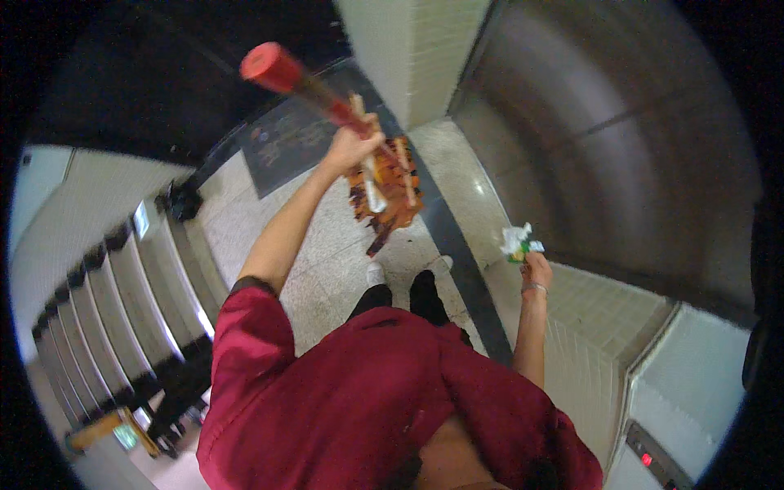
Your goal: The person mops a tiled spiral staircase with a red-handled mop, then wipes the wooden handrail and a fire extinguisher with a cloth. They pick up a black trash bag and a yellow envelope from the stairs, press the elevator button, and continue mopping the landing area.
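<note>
My left hand (pixel 355 147) is closed around a long handle (pixel 318 92) with a thick red end that rises toward the camera. Below the fist is a ragged orange-brown bundle of strips (pixel 392 196), blurred, possibly a mop or duster head. A white piece (pixel 373 195) shows against it. Whether the bundle touches the floor, I cannot tell. Out to the right, my right hand (pixel 536 269) pinches a crumpled white and green wrapper or tissue (pixel 519 245) between its fingers.
Speckled stone floor (pixel 312 245) with a dark band (pixel 450 239) lies around my feet. A dark mat (pixel 288 147) is ahead. Stairs (pixel 122 294) descend or rise at left. At right are metal elevator-like doors (pixel 569 122) and a lit button panel (pixel 655 459).
</note>
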A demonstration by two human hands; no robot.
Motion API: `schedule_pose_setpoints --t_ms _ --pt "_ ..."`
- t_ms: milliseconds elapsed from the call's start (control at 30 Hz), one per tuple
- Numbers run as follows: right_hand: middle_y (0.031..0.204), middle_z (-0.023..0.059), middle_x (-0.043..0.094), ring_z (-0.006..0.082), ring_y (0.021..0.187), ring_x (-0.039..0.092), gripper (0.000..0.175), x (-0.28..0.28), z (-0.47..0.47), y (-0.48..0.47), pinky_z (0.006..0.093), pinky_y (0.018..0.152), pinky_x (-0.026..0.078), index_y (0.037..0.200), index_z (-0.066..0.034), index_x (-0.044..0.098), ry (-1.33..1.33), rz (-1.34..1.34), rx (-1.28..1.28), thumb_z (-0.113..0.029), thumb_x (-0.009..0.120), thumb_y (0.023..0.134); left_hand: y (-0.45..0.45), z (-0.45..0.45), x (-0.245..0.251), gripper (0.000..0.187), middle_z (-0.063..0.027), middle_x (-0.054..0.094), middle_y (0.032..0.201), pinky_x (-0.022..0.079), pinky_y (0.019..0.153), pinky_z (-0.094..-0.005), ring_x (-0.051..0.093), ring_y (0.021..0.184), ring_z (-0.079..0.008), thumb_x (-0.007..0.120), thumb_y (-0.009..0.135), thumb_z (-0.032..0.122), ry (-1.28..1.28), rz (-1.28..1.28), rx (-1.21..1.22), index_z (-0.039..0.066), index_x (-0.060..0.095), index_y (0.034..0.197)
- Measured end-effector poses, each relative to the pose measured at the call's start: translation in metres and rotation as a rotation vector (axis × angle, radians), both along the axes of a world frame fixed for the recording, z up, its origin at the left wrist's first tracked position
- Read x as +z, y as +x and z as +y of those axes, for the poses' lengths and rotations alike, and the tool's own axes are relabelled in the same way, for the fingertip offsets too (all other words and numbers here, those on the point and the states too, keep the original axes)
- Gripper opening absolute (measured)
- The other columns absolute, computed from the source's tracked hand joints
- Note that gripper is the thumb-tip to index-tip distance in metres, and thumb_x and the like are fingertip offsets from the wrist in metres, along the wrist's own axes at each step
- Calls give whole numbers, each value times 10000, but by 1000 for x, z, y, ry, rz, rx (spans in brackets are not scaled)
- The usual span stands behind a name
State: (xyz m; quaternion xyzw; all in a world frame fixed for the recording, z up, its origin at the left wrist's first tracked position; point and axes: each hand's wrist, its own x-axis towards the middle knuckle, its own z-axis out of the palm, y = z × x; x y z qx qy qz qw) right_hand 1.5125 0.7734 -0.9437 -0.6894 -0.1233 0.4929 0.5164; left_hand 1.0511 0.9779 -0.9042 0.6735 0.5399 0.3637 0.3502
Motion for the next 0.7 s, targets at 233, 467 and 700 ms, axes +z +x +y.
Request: schedule_pose_setpoints --t_ms 233,467,700 --pt "660 -29 539 81 553 471 91 1 36 10 223 492 372 804 -70 624 67 26 -17 -25 682 751 35 6 17 149 -29 486 716 415 616 -291 479 690 -110 557 776 156 -38 12 -62 29 480 786" --pt "677 -20 571 89 545 478 113 0 57 47 231 494 367 848 -52 646 124 -19 72 -49 697 747 79 23 24 148 -29 485 700 428 625 -316 492 685 -132 574 769 140 -84 179 23 19 489 783" --pt "690 -10 563 91 595 498 123 -3 49 77 236 502 394 851 -58 638 124 27 -36 -54 707 749 120 27 33 283 -180 619 764 478 680 -435 614 785 -373 631 690 273 -98 197 -17 40 579 843"
